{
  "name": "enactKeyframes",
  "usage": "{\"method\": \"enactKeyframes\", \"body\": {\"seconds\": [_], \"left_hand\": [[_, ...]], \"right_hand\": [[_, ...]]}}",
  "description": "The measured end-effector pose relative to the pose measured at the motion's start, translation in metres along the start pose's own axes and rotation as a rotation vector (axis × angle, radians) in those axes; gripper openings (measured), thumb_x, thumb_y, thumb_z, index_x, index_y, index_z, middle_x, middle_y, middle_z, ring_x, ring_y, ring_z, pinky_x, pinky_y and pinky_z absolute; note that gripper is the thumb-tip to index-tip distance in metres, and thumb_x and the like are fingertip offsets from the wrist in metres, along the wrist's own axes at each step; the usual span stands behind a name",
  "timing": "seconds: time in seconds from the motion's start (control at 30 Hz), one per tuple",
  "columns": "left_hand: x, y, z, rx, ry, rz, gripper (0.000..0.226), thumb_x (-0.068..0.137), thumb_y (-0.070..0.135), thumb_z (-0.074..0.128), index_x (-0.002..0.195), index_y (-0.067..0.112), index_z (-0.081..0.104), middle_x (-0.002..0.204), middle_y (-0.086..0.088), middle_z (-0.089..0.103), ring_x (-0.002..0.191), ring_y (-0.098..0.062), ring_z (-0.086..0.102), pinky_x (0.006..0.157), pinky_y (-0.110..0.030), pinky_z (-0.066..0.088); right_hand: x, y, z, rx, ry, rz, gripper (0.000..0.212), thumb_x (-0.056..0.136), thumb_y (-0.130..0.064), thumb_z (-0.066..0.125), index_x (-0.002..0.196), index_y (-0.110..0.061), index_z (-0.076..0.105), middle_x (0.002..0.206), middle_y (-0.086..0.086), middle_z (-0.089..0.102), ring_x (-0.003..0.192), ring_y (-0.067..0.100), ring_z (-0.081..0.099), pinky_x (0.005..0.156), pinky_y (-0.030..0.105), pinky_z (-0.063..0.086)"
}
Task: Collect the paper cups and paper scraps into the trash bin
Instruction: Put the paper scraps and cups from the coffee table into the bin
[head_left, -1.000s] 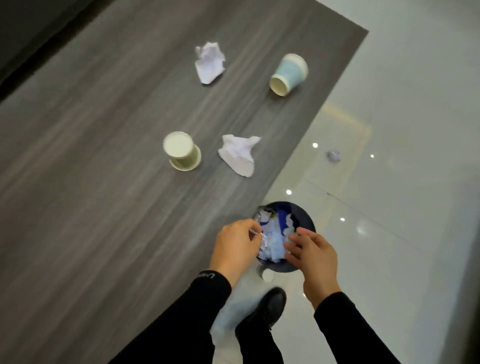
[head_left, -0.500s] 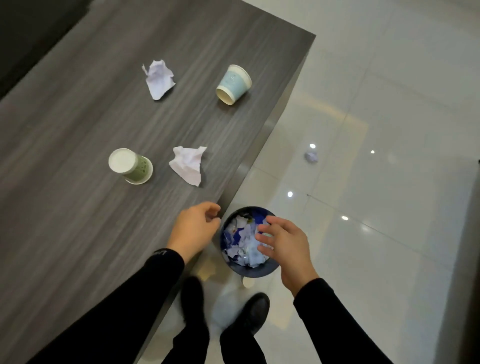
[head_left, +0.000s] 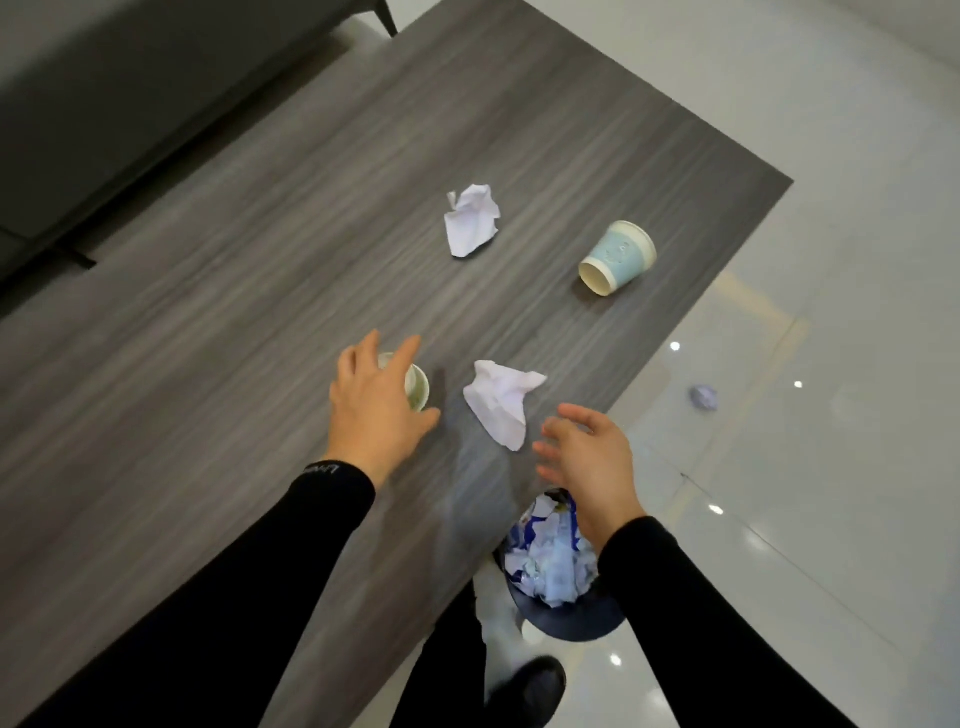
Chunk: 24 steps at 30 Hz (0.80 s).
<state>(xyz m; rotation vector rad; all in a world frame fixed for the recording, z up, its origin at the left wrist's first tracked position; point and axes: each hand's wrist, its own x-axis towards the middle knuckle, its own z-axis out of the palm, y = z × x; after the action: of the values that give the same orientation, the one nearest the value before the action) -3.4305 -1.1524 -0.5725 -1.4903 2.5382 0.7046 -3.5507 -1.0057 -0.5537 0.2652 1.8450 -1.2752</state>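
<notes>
Both hands are spread and hold nothing: left hand (head_left: 376, 410) over the green cup (head_left: 417, 387), right hand (head_left: 587, 457) beside the near paper scrap (head_left: 501, 402), above the trash bin (head_left: 566, 618).

The green cup (head_left: 418, 388) is mostly covered by the left hand (head_left: 375, 410); only a slice of rim and wall is seen, and contact cannot be judged. The trash bin (head_left: 566, 621) is partly hidden under the right sleeve (head_left: 691, 618) and the table (head_left: 208, 364) edge. The small scrap on the floor (head_left: 704, 398) is blurred. Both hands are smeared by motion.
</notes>
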Motion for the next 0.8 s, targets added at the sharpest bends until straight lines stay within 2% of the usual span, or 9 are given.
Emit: {"method": "enactKeyframes", "body": {"seconds": [0.1,0.17,0.27,0.4,0.5,0.6,0.7,0.73,0.8], "left_hand": [[0.006,-0.015,0.009,-0.044,-0.015,0.002,0.066,0.077,0.027,0.07,0.137,0.026,0.043,0.142,-0.01,0.042,0.125,-0.032,0.037,0.1,-0.041,0.036],[0.008,-0.021,0.012,-0.074,0.016,0.03,0.059,0.078,0.027,0.068,0.133,0.024,0.048,0.133,-0.007,0.053,0.117,-0.03,0.046,0.095,-0.038,0.039],[0.008,-0.022,0.008,-0.255,0.1,-0.01,0.058,0.073,0.036,0.071,0.127,0.027,0.053,0.125,-0.002,0.06,0.113,-0.025,0.054,0.089,-0.031,0.039],[0.011,-0.019,-0.001,-0.528,0.138,-0.095,0.058,0.068,0.045,0.072,0.121,0.033,0.054,0.122,0.005,0.064,0.109,-0.018,0.059,0.094,-0.035,0.047],[0.014,-0.016,-0.002,-0.619,0.123,-0.123,0.059,0.065,0.049,0.07,0.12,0.035,0.053,0.119,0.007,0.064,0.108,-0.015,0.06,0.094,-0.039,0.05],[0.008,-0.011,0.002,-0.682,0.147,-0.174,0.06,0.061,0.053,0.068,0.118,0.037,0.054,0.107,0.014,0.064,0.098,-0.001,0.061,0.084,-0.024,0.05],[-0.005,0.003,0.001,-0.759,0.19,-0.229,0.053,0.068,0.044,0.072,0.116,0.031,0.058,0.091,0.022,0.061,0.077,0.022,0.057,0.062,0.001,0.042],[-0.014,0.011,0.001,-0.767,0.164,-0.225,0.05,0.069,0.041,0.073,0.115,0.029,0.058,0.09,0.022,0.061,0.074,0.021,0.057,0.058,0.003,0.041],[-0.038,0.033,0.009,-0.74,0.042,-0.173,0.046,0.067,0.041,0.075,0.109,0.033,0.059,0.093,0.017,0.065,0.075,0.011,0.06,0.061,-0.002,0.044]], "right_hand": [[0.016,0.003,0.01,-0.127,0.074,-0.012,0.034,0.085,-0.018,0.06,0.118,-0.014,0.052,0.092,0.0,0.059,0.077,0.015,0.059,0.085,0.04,0.053],[0.024,0.006,0.013,-0.175,0.096,0.004,0.041,0.083,-0.02,0.064,0.122,-0.012,0.051,0.093,-0.002,0.057,0.081,0.014,0.058,0.091,0.041,0.051],[0.034,0.013,0.02,-0.234,0.088,0.037,0.054,0.079,-0.022,0.07,0.126,-0.009,0.049,0.109,0.005,0.058,0.099,0.022,0.059,0.095,0.042,0.049],[0.046,0.02,0.04,-0.199,0.023,0.084,0.049,0.073,-0.017,0.076,0.115,-0.008,0.054,0.092,0.001,0.061,0.082,0.016,0.061,0.081,0.033,0.05],[0.055,0.021,0.046,-0.183,0.066,0.078,0.032,0.074,-0.002,0.069,0.105,-0.005,0.061,0.101,0.013,0.067,0.093,0.028,0.065,0.089,0.042,0.053],[0.057,0.012,0.027,-0.048,0.086,0.037,0.028,0.077,0.002,0.065,0.101,-0.012,0.06,0.09,0.004,0.063,0.088,0.024,0.064,0.086,0.041,0.056],[0.045,-0.006,-0.015,0.076,0.091,0.004,0.031,0.078,0.004,0.063,0.106,-0.01,0.061,0.09,0.003,0.061,0.077,0.016,0.063,0.062,0.023,0.058],[0.04,-0.011,-0.032,0.101,0.099,0.011,0.028,0.078,0.003,0.062,0.103,-0.011,0.062,0.095,0.006,0.063,0.08,0.018,0.063,0.06,0.022,0.057],[0.03,-0.016,-0.067,0.112,0.137,0.026,0.022,0.078,0.002,0.061,0.094,-0.013,0.064,0.102,0.01,0.063,0.087,0.023,0.062,0.066,0.026,0.055]]}}
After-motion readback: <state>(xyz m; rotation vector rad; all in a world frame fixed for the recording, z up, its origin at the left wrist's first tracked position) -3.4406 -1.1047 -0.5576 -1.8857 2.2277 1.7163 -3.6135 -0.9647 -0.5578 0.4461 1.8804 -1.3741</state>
